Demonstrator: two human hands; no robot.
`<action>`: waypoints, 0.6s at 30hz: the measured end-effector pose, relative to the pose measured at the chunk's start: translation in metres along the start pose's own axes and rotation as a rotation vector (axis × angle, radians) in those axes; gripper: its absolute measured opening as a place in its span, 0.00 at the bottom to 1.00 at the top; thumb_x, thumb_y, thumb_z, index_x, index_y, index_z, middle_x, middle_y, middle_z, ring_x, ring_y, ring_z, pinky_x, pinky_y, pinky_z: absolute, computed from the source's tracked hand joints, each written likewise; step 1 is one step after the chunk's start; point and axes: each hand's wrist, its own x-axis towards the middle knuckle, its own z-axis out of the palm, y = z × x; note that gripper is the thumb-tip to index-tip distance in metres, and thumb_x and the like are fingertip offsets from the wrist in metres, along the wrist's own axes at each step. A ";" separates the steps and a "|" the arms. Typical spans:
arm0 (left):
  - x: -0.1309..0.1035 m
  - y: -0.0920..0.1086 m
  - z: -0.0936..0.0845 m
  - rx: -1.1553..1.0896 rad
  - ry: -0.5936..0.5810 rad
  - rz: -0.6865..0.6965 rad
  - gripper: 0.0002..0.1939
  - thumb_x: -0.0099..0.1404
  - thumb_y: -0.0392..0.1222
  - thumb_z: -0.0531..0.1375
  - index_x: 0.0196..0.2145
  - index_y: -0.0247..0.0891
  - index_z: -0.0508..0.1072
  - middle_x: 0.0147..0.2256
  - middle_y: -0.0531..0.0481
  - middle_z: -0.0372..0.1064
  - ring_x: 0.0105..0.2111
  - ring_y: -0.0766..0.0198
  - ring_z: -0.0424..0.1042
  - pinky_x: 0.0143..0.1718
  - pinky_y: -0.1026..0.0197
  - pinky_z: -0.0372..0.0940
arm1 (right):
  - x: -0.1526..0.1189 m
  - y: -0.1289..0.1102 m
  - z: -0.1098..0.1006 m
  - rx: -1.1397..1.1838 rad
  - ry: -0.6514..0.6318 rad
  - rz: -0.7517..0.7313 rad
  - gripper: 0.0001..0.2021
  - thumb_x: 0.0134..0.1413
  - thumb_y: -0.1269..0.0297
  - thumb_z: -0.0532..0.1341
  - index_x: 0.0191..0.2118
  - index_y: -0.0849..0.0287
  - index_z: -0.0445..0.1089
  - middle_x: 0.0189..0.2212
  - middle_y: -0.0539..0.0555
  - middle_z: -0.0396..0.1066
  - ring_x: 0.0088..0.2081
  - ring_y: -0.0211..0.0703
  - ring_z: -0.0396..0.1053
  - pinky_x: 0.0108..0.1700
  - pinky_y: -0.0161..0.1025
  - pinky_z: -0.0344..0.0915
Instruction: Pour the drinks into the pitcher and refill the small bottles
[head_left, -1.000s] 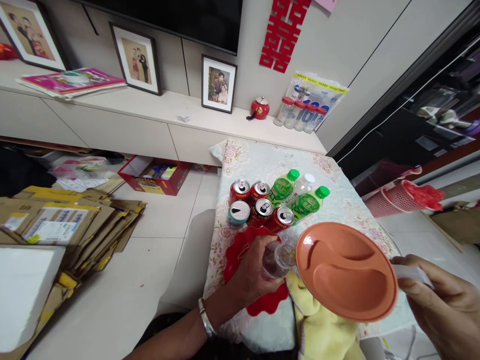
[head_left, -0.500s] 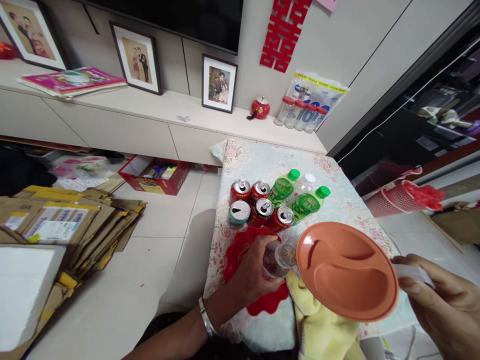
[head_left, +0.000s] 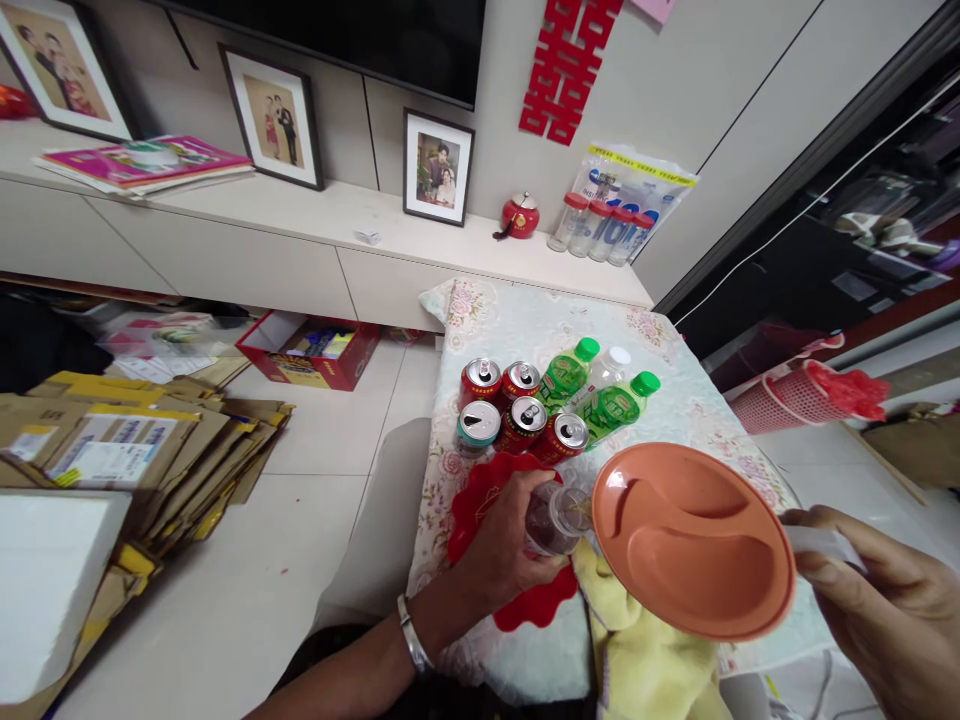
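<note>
My left hand (head_left: 510, 540) is wrapped round a clear jar (head_left: 553, 518), its round end turned toward the plate. The jar is over a red scalloped tray (head_left: 525, 605), partly hidden by the hand. My right hand (head_left: 877, 600) pinches a whitish piece (head_left: 825, 546) at the edge of an orange divided plate (head_left: 697, 590); whether that piece belongs to the plate I cannot tell. The plate is tilted toward me, its hollows bare, close beside the jar. Beneath the plate lies a crumpled yellow cloth (head_left: 652, 660).
Several opened drink cans (head_left: 525, 420) stand on the flowered tablecloth (head_left: 517, 315), beside green-capped bottles (head_left: 566, 375) and a white-capped one (head_left: 611, 370). A cabinet (head_left: 375, 215) runs behind, bearing picture frames and lidded jars (head_left: 596, 228). Flattened cardboard (head_left: 112, 440) is at left, a pink basket (head_left: 772, 400) at right.
</note>
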 end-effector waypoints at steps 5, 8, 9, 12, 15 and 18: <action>0.000 0.000 0.000 -0.003 0.010 0.005 0.40 0.55 0.37 0.73 0.64 0.44 0.67 0.57 0.41 0.77 0.54 0.45 0.81 0.57 0.42 0.78 | 0.001 -0.002 0.006 0.010 0.030 -0.021 0.23 0.44 0.41 0.84 0.31 0.56 0.84 0.34 0.58 0.78 0.29 0.49 0.71 0.31 0.38 0.70; 0.000 -0.001 0.000 -0.008 0.008 -0.009 0.41 0.54 0.37 0.74 0.64 0.46 0.67 0.58 0.42 0.77 0.54 0.44 0.81 0.58 0.43 0.78 | 0.005 -0.007 0.016 0.071 0.021 -0.066 0.22 0.44 0.42 0.84 0.31 0.55 0.85 0.31 0.58 0.76 0.26 0.46 0.68 0.27 0.38 0.67; 0.000 -0.002 0.000 -0.011 0.008 -0.012 0.42 0.54 0.37 0.74 0.64 0.46 0.67 0.58 0.42 0.77 0.55 0.43 0.81 0.57 0.43 0.79 | 0.006 -0.009 0.019 0.095 0.021 -0.081 0.22 0.45 0.42 0.85 0.30 0.55 0.85 0.29 0.58 0.75 0.25 0.45 0.67 0.26 0.37 0.66; -0.001 -0.004 0.001 -0.020 0.014 -0.009 0.42 0.54 0.37 0.74 0.65 0.46 0.68 0.58 0.43 0.77 0.55 0.42 0.81 0.57 0.43 0.79 | 0.008 -0.009 0.026 0.178 0.000 -0.113 0.21 0.47 0.44 0.85 0.29 0.57 0.84 0.27 0.57 0.73 0.24 0.44 0.66 0.24 0.36 0.64; -0.002 -0.004 0.001 -0.026 0.013 -0.010 0.41 0.54 0.36 0.72 0.65 0.44 0.68 0.58 0.43 0.76 0.55 0.44 0.80 0.57 0.43 0.78 | 0.010 -0.006 0.030 0.244 -0.055 -0.126 0.22 0.52 0.46 0.83 0.27 0.58 0.80 0.25 0.58 0.72 0.25 0.45 0.67 0.25 0.36 0.64; -0.002 -0.004 0.001 -0.032 0.010 -0.030 0.41 0.54 0.35 0.72 0.65 0.45 0.68 0.59 0.42 0.77 0.56 0.44 0.80 0.59 0.43 0.77 | 0.015 -0.004 0.032 0.269 -0.080 -0.119 0.23 0.51 0.46 0.83 0.24 0.59 0.78 0.22 0.57 0.68 0.24 0.45 0.65 0.25 0.38 0.63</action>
